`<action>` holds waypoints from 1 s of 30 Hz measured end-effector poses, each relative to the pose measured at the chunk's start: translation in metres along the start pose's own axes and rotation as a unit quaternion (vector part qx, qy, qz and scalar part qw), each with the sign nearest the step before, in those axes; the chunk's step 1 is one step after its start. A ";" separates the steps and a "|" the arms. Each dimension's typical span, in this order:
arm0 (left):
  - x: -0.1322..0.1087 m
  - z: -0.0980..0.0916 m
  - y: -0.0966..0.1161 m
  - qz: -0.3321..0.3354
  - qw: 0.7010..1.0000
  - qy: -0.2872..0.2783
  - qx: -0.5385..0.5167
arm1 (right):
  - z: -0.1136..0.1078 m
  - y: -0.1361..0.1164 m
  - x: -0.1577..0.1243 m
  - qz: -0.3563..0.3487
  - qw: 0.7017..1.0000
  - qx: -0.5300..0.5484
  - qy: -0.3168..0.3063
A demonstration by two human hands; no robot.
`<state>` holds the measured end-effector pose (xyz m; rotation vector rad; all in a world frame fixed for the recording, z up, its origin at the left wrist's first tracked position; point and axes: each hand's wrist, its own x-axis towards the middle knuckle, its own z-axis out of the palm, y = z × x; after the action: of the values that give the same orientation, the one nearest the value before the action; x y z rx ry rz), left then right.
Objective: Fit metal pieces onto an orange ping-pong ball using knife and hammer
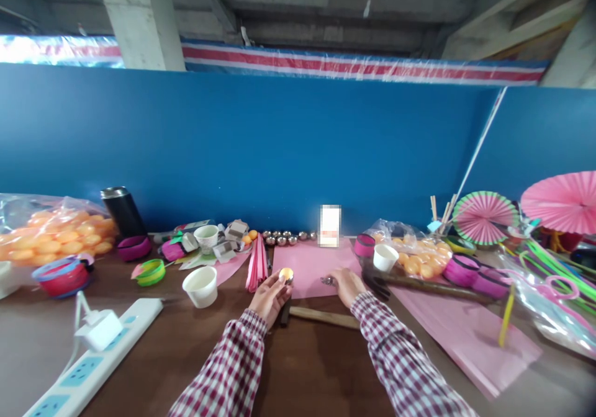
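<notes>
My left hand (270, 299) pinches a small round piece with a yellow-orange face and shiny metal edge (286, 275) between thumb and fingers. Over the pink sheet (305, 268), my right hand (347, 285) has its fingertips closed on a small silvery metal piece (328, 280), too small to make out fully. Just below both hands lies a hammer (323, 317); its dark head is close under the left hand. Along the far edge of the sheet stand several shiny metal balls (282, 238). Folded pink paper strips (257, 262) lie left of the sheet.
White paper cups stand left (201, 286) and right (385, 258). A power strip (105, 355) lies front left. Bags of orange balls sit left (60, 234) and right (423, 259). A dark stick (433, 286) and another pink sheet (475, 336) lie right. A blue partition (288, 150) rises behind.
</notes>
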<state>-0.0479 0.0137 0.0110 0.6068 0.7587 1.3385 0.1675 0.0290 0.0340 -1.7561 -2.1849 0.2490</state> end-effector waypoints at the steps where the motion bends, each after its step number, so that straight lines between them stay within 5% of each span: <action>1: 0.000 0.000 0.000 -0.001 1.000 0.000 -0.001 | 0.000 -0.002 0.000 -0.002 1.000 -0.003 0.004; 23: -0.003 0.006 0.002 0.002 1.000 -0.003 -0.001 | 0.011 -0.017 -0.002 -0.081 0.996 0.003 0.032; 30: -0.002 0.006 0.001 0.002 1.000 -0.009 -0.001 | 0.005 -0.011 -0.013 -0.053 0.997 -0.009 0.058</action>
<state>-0.0446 0.0118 0.0160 0.6185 0.7425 1.3355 0.1579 0.0138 0.0308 -1.6144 -2.1940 0.0992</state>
